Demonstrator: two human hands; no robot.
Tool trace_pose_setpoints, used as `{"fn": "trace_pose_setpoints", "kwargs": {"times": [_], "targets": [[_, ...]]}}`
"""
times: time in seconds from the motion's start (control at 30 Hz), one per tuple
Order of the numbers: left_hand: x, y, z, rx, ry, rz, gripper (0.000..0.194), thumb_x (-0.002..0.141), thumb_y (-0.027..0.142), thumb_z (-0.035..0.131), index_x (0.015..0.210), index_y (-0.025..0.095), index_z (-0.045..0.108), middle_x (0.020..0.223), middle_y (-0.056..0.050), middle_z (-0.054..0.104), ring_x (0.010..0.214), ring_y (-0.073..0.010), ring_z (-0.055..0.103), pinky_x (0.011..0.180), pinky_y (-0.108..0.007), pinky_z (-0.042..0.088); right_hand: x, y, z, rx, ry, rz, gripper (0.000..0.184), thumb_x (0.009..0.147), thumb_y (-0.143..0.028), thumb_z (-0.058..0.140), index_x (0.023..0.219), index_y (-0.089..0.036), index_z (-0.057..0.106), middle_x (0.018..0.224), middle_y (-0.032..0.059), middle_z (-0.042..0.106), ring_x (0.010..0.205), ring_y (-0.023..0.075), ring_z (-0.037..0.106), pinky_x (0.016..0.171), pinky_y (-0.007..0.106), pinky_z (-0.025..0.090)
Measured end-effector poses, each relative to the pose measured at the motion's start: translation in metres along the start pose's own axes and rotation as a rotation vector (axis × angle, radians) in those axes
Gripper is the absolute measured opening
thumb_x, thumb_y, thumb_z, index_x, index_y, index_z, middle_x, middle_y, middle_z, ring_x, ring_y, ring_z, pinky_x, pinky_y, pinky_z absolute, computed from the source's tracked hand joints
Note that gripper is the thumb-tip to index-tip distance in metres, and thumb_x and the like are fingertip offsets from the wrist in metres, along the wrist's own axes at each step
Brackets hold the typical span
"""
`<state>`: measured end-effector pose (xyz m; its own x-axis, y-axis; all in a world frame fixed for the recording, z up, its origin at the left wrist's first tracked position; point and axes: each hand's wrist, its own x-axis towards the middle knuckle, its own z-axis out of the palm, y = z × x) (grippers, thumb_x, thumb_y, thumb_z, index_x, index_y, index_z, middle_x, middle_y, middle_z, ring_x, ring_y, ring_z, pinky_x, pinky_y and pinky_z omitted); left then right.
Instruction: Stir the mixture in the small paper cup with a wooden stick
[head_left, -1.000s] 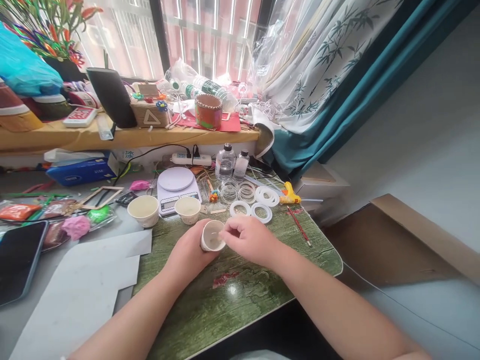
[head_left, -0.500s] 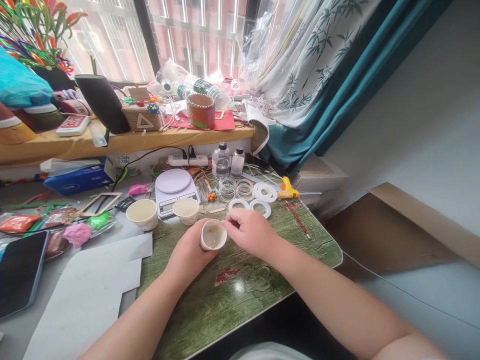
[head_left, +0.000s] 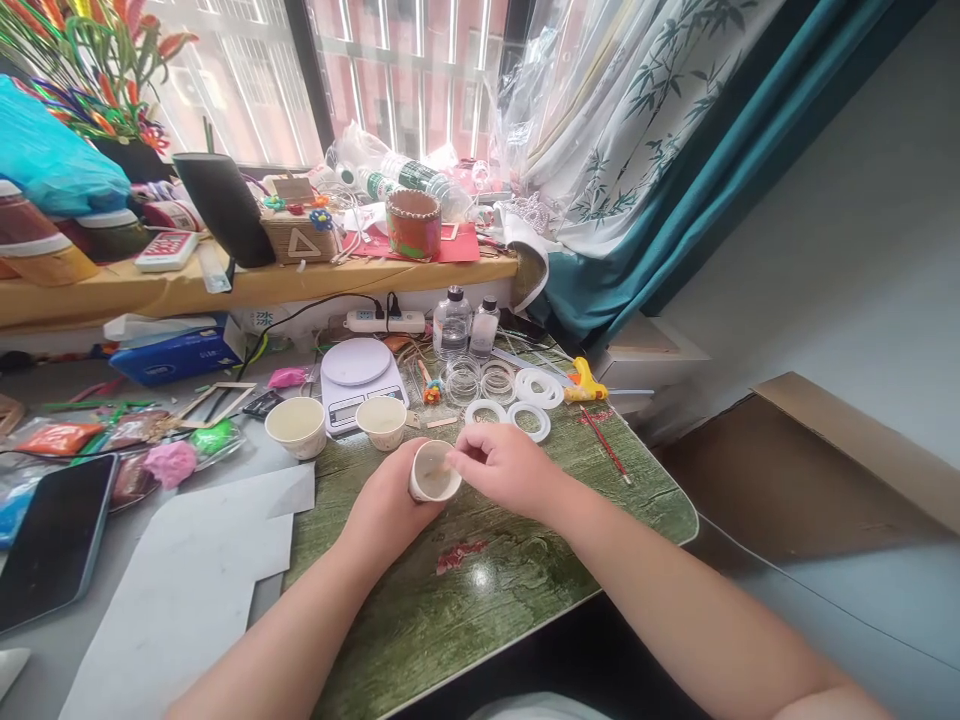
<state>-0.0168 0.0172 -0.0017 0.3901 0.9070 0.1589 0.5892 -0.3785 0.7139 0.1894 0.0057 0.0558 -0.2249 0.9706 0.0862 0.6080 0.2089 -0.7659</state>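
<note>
My left hand [head_left: 388, 498] is wrapped round a small paper cup [head_left: 433, 484], tilted so that its opening faces me. A little cloudy or clear stuff seems to lie at its bottom. Over the cup's right rim, my right hand [head_left: 508, 468] has thumb and forefinger pinched together; whatever they hold is too small to make out. Just beyond stand two more paper cups, one wider [head_left: 295, 428] and one smaller [head_left: 381, 424]. A white kitchen scale [head_left: 357, 364] sits behind them.
White ring moulds [head_left: 538, 388] and clear rings [head_left: 462, 380] lie behind my right hand, near two clear bottles [head_left: 453, 325]. A yellow glue gun [head_left: 586, 380] and red pencil [head_left: 606, 445] are at right. White sheets [head_left: 180, 560] and a phone [head_left: 56, 540] lie left.
My right hand's fingertips have come slightly over the cup's rim. The whole view has shifted a little, so everything sits farther right. My left hand still grips the cup.
</note>
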Motion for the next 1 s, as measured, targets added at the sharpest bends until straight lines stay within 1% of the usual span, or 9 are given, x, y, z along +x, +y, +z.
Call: {"fn": "trace_pose_setpoints", "kwargs": {"times": [0.1, 0.23, 0.4, 0.47, 0.63, 0.73, 0.83, 0.93, 1.0], "targets": [[-0.0001, 0.0003, -0.0003, 0.0, 0.009, 0.018, 0.043, 0.082, 0.028, 0.074, 0.123, 0.028, 0.062, 0.12, -0.002, 0.075, 0.105, -0.0258, 0.073, 0.086, -0.036, 0.058, 0.0003, -0.0005, -0.0003, -0.011, 0.024, -0.014, 0.023, 0.093, -0.025, 0.063, 0.071, -0.019, 0.057, 0.067, -0.0033, 0.057, 0.065, 0.0119, 0.049, 0.06, 0.025, 0.031], [0.0002, 0.0016, -0.0007, -0.014, 0.008, 0.046, 0.039, 0.083, 0.028, 0.073, 0.121, 0.027, 0.063, 0.115, -0.002, 0.076, 0.1, -0.0243, 0.073, 0.083, -0.034, 0.059, -0.0001, -0.0008, -0.0004, -0.013, -0.047, 0.017, 0.021, 0.093, -0.027, 0.063, 0.074, -0.019, 0.06, 0.066, -0.0037, 0.057, 0.062, 0.0115, 0.048, 0.058, 0.025, 0.031], [0.0006, 0.0021, -0.0006, -0.02, 0.012, 0.045, 0.039, 0.082, 0.028, 0.074, 0.12, 0.027, 0.063, 0.115, -0.002, 0.076, 0.099, -0.0245, 0.074, 0.083, -0.035, 0.059, -0.0007, 0.0, 0.0006, 0.027, -0.035, 0.004, 0.022, 0.095, -0.03, 0.064, 0.076, -0.019, 0.063, 0.07, -0.0028, 0.061, 0.065, 0.0122, 0.051, 0.06, 0.025, 0.033], [0.0006, 0.0025, -0.0005, -0.018, 0.018, 0.047, 0.039, 0.082, 0.028, 0.074, 0.12, 0.027, 0.063, 0.115, -0.002, 0.075, 0.099, -0.0243, 0.074, 0.083, -0.035, 0.059, -0.0007, -0.0004, 0.0005, 0.042, 0.006, 0.008, 0.022, 0.096, -0.031, 0.063, 0.077, -0.019, 0.062, 0.071, -0.0026, 0.062, 0.067, 0.0123, 0.052, 0.062, 0.025, 0.034], [0.0006, 0.0057, -0.0021, -0.036, 0.003, 0.046, 0.036, 0.083, 0.027, 0.074, 0.118, 0.027, 0.064, 0.113, -0.001, 0.076, 0.097, -0.0233, 0.074, 0.082, -0.034, 0.058, -0.0016, -0.0024, -0.0001, -0.012, -0.03, -0.003, 0.022, 0.095, -0.028, 0.063, 0.074, -0.02, 0.061, 0.068, -0.0034, 0.06, 0.065, 0.0118, 0.051, 0.06, 0.025, 0.033], [0.0007, 0.0071, -0.0031, -0.041, 0.014, 0.051, 0.036, 0.084, 0.027, 0.074, 0.118, 0.027, 0.064, 0.113, -0.001, 0.076, 0.097, -0.0231, 0.074, 0.083, -0.034, 0.058, -0.002, -0.0025, 0.0001, -0.045, 0.004, 0.018, 0.024, 0.094, -0.028, 0.062, 0.072, -0.02, 0.058, 0.065, -0.0039, 0.057, 0.062, 0.0116, 0.047, 0.058, 0.026, 0.03], [0.0009, 0.0061, -0.0026, -0.041, 0.019, 0.059, 0.036, 0.083, 0.026, 0.074, 0.118, 0.027, 0.064, 0.112, -0.001, 0.076, 0.097, -0.0234, 0.074, 0.085, -0.035, 0.059, -0.0017, -0.0018, 0.0, 0.015, -0.016, 0.049, 0.024, 0.093, -0.03, 0.063, 0.072, -0.02, 0.057, 0.065, -0.0044, 0.056, 0.06, 0.011, 0.046, 0.057, 0.025, 0.031], [0.0009, 0.0046, -0.0015, -0.036, 0.026, 0.055, 0.04, 0.082, 0.024, 0.075, 0.12, 0.028, 0.063, 0.116, -0.002, 0.076, 0.101, -0.0246, 0.074, 0.089, -0.037, 0.059, -0.0017, -0.0013, 0.0003, 0.013, 0.024, 0.061, 0.024, 0.092, -0.029, 0.064, 0.071, -0.02, 0.057, 0.064, -0.0043, 0.055, 0.061, 0.011, 0.046, 0.057, 0.025, 0.03], [0.0008, 0.0045, -0.0011, -0.035, 0.024, 0.047, 0.041, 0.081, 0.023, 0.074, 0.12, 0.028, 0.063, 0.116, -0.002, 0.076, 0.101, -0.0245, 0.074, 0.089, -0.037, 0.059, -0.0023, -0.001, 0.0009, 0.028, -0.012, 0.055, 0.023, 0.092, -0.029, 0.063, 0.072, -0.019, 0.058, 0.064, -0.0043, 0.056, 0.061, 0.011, 0.047, 0.057, 0.025, 0.031]]}}
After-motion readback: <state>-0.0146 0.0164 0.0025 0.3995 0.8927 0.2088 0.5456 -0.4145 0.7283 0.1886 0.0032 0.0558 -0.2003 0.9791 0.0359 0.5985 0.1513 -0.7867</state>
